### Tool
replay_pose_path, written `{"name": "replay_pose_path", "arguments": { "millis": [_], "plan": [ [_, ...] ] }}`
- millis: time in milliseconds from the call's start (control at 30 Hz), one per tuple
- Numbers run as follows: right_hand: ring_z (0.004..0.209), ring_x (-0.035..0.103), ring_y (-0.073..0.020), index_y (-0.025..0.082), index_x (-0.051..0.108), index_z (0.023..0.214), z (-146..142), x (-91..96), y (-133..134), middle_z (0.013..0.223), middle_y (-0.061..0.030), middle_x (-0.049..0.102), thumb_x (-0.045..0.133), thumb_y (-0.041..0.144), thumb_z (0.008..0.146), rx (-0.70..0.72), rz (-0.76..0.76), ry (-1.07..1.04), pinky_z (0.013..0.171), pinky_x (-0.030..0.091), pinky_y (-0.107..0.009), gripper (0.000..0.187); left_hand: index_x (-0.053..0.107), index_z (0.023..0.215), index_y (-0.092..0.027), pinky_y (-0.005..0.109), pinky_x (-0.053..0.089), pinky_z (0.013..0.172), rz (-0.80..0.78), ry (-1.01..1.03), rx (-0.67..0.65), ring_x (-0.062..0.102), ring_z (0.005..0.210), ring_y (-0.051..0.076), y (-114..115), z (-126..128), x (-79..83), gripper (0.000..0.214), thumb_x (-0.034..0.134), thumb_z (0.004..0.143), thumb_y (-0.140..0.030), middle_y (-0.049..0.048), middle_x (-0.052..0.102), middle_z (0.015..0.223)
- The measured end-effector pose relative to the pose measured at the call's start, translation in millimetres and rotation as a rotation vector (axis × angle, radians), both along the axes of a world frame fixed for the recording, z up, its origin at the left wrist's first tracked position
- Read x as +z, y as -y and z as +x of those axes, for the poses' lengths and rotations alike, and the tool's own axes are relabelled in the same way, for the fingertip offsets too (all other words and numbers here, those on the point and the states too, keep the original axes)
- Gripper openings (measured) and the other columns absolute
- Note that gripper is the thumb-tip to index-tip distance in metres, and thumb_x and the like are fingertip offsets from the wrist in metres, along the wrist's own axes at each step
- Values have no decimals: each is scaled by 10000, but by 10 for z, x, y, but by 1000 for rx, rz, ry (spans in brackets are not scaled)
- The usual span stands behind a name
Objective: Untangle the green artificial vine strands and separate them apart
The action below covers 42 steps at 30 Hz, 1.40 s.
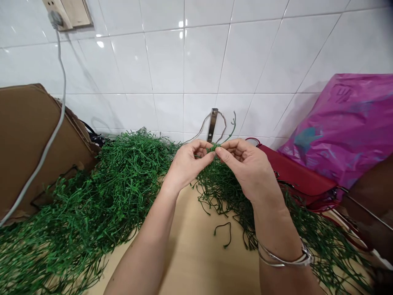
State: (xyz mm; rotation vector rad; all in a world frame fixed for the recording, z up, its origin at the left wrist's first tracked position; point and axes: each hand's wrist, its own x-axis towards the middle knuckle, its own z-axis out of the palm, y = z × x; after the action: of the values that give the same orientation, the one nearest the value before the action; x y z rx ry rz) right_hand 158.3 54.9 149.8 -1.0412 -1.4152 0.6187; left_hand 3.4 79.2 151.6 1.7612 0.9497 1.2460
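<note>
Near the wall, my left hand [193, 159] and my right hand [242, 159] meet thumb to thumb, both pinching a small piece of green stringy plant-like strand [216, 145]. A thin green sprig [233, 125] rises from between my fingers. Part of what I hold is hidden by the thumbs. Just below and behind my right hand lies a heap of dark green knotted strands [219, 184]. To the left of my left hand spreads a larger pile of brighter green strands [123, 172]. One loose strand [227, 234] rests alone on the table between my forearms.
A metal strip [212, 123] stands by the tiled wall [166, 61] with thin wires beside it. On the left are a cardboard box [33, 135] and a white cable [52, 147]. A red bag [299, 172] and a purple plastic bag [346, 127] sit right, on the wooden table [202, 262].
</note>
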Motion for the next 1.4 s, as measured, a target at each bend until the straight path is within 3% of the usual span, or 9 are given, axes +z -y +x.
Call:
{"name": "replay_pose_path", "arguments": {
  "millis": [200, 300, 433, 533, 767, 1000, 1100, 1300, 1400],
  "plan": [
    [760, 649, -173, 215, 614, 881, -70, -64, -2, 808, -16, 694, 604, 273, 880, -275, 170, 247, 729, 485, -325, 59, 719, 1080, -178, 265, 401, 625, 49, -62, 36, 516, 629, 98, 28, 35, -3, 257, 650, 874, -317, -30, 560, 705],
    [787, 658, -195, 224, 621, 1008, -66, -77, -1, 867, -37, 717, 525, 262, 945, -307, 182, 364, 738, 462, -341, 121, 730, 1049, -151, 272, 430, 641, -28, 50, 51, 558, 636, 101, 16, 44, -12, 272, 698, 841, -324, -12, 611, 731],
    [701, 584, -201, 238, 614, 915, 13, -77, -29, 829, -46, 682, 465, 268, 978, -434, 249, 545, 700, 403, -350, 165, 713, 907, -140, 246, 389, 584, -192, 284, -7, 502, 585, 72, 9, 72, -18, 292, 820, 715, -332, -22, 616, 709],
    [703, 581, -201, 248, 581, 868, 89, -106, -79, 800, -38, 658, 457, 253, 968, -466, 286, 522, 693, 400, -333, 160, 664, 750, -140, 236, 363, 547, -291, 385, -81, 471, 553, 65, 21, 164, -45, 264, 850, 643, -293, -26, 604, 650],
    [623, 530, -183, 235, 558, 841, 108, -245, -228, 711, -13, 598, 449, 275, 945, -554, 209, 437, 646, 370, -307, 156, 605, 675, -163, 227, 289, 489, -300, 360, -40, 417, 479, 67, 38, 379, -127, 139, 734, 722, -188, -58, 521, 511],
    [638, 500, -217, 239, 498, 781, 918, -396, -335, 664, -25, 552, 488, 289, 830, -907, 47, 272, 669, 404, -369, 70, 629, 741, -159, 227, 318, 507, -247, 330, -101, 414, 504, 59, 176, 141, 82, 152, 748, 782, -244, -54, 526, 566],
    [593, 508, -198, 241, 527, 767, 976, -273, -221, 636, -12, 564, 539, 326, 814, -804, 37, 254, 616, 409, -347, 98, 633, 806, -152, 234, 387, 570, -218, 385, -94, 478, 546, 60, 124, 108, 72, 140, 728, 822, -253, -36, 583, 645],
    [520, 459, -133, 222, 626, 877, 587, 12, 13, 685, -7, 626, 590, 474, 870, -171, -79, 168, 478, 342, -277, 254, 608, 941, -142, 241, 455, 690, -275, 488, -46, 576, 645, 72, -26, 106, -50, 193, 732, 819, -228, -31, 631, 731],
    [644, 568, -195, 226, 665, 864, 677, 6, 63, 771, -57, 685, 585, 416, 860, -333, -97, 361, 611, 450, -344, 206, 603, 939, -150, 241, 465, 687, -261, 507, -22, 581, 626, 70, -28, 70, -32, 202, 739, 813, -229, -38, 623, 725]
  ]
}}
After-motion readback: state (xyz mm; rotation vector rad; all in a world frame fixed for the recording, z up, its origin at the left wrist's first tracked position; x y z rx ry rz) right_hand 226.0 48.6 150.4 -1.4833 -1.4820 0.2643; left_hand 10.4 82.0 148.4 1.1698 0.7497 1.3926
